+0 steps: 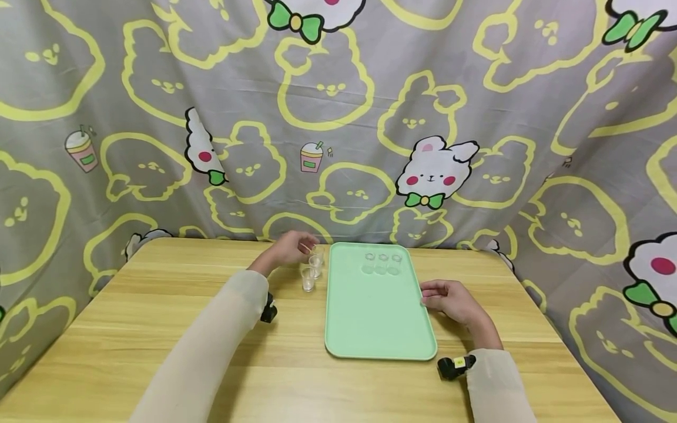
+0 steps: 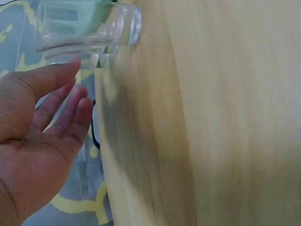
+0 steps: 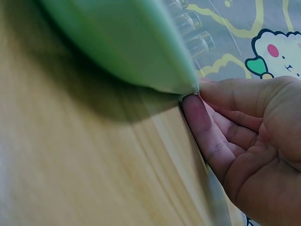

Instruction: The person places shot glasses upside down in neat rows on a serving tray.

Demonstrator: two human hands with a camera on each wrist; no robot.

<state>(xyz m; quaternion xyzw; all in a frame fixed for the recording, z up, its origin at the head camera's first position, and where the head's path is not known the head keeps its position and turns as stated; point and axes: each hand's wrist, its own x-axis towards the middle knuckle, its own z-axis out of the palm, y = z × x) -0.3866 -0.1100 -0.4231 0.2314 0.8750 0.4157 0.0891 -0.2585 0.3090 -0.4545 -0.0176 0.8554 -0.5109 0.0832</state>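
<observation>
Three small clear glasses stand upright in a row on the table, left of a light green tray (image 1: 378, 317): a near glass (image 1: 308, 279), a middle glass (image 1: 315, 266) and a far glass (image 1: 318, 251). My left hand (image 1: 290, 247) is beside the far one, its fingers loosely bent and apart. In the left wrist view, the thumb tip of that hand (image 2: 42, 136) overlaps the lower outline of the glasses (image 2: 84, 28). On the opposite side, my right hand (image 3: 254, 136) pinches the tray's rim (image 3: 186, 80), thumb above and index finger below.
Toward the back of the tray, three more clear glasses (image 1: 383, 263) stand upside down in a row. The wooden table (image 1: 285, 376) reaches back to a grey patterned curtain (image 1: 338, 194). Black wrist cameras sit at both sleeves.
</observation>
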